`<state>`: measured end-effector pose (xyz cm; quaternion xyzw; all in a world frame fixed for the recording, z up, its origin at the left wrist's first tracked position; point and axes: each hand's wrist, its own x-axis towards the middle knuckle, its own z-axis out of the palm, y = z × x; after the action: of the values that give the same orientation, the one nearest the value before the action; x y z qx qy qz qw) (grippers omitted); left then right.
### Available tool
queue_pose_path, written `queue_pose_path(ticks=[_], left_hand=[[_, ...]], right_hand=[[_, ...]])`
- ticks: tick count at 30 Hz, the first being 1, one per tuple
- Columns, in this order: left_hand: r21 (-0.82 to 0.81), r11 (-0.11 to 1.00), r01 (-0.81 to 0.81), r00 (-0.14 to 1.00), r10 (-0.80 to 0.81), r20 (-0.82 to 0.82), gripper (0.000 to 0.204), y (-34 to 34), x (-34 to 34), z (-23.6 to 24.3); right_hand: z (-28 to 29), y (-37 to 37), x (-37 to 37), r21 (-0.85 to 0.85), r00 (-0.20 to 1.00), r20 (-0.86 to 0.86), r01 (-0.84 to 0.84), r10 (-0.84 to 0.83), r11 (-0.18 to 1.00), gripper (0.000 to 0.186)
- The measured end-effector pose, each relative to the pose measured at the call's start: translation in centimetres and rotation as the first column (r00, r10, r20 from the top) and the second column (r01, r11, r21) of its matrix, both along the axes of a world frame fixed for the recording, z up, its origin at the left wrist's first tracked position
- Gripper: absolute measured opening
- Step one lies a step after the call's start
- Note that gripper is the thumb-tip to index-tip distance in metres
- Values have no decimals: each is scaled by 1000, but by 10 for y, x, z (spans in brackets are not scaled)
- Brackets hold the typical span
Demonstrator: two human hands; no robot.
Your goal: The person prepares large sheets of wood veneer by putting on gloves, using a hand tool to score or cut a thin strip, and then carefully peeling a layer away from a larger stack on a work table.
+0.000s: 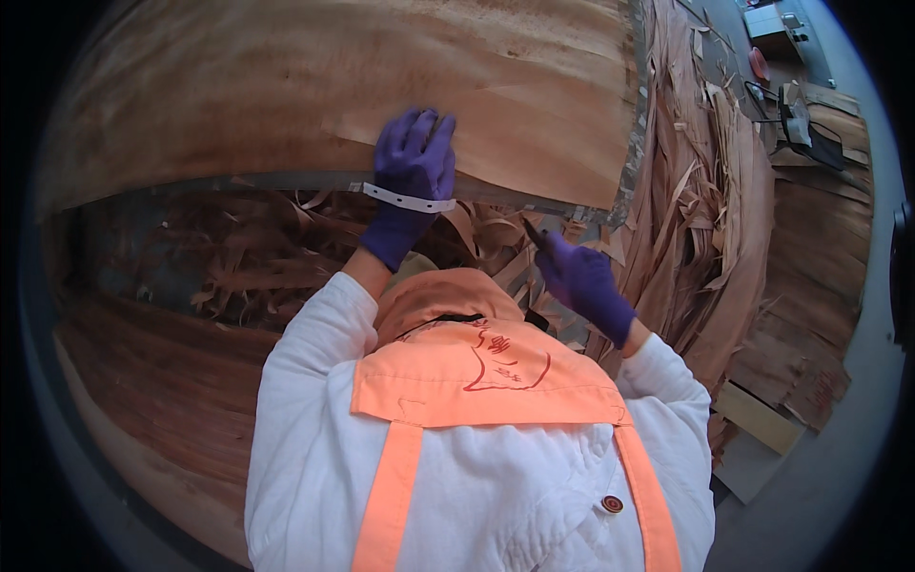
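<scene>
A broad tan sheet of wood veneer [257, 91] lies on the worktable before me, its near edge running close to the table's grey rim [315, 179]. My left hand [416, 157], in a purple glove with a white perforated band round the wrist, rests flat on the sheet near that edge, fingers stretched forward. Just off the table's near edge, to the right, my right hand [586, 284] in a matching glove is closed round a dark, narrow knife [536, 234]. The knife's tip points up and left, toward the table edge; its handle is mostly hidden by the fingers.
Curled veneer scraps [262, 257] litter the floor under the near edge. Long veneer strips [705, 191] heap along the table's right side. Stacked brown sheets [162, 400] lie at lower left, more boards [810, 257] at far right. A black-framed object [810, 133] stands at upper right.
</scene>
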<state>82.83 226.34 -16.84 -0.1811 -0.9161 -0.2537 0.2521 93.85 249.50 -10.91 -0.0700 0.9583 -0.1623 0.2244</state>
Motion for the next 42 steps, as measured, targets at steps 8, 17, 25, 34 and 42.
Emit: queue_pose_path(ticks=[8, 17, 25, 34, 42], left_hand=[[46, 993, -108, 989, 103, 106, 63, 6, -2, -1], [86, 981, -171, 978, 159, 134, 71, 14, -3, -4], [17, 993, -119, 975, 114, 191, 54, 12, -3, 1], [-40, 992, -119, 966, 126, 226, 53, 12, 0, 7], [-179, 976, -127, 974, 157, 161, 44, 20, 0, 22]], right_hand=[[22, -17, -119, 156, 780, -544, -267, 308, 951, 14], [-14, -68, -160, 323, 655, -577, -367, 489, 872, 5], [6, -89, -167, 332, 887, -99, -397, 450, 856, 21], [-3, -44, -165, 280, 937, -134, -276, 322, 920, 20], [-1, 48, -150, 449, 831, -347, -260, 435, 855, 13]])
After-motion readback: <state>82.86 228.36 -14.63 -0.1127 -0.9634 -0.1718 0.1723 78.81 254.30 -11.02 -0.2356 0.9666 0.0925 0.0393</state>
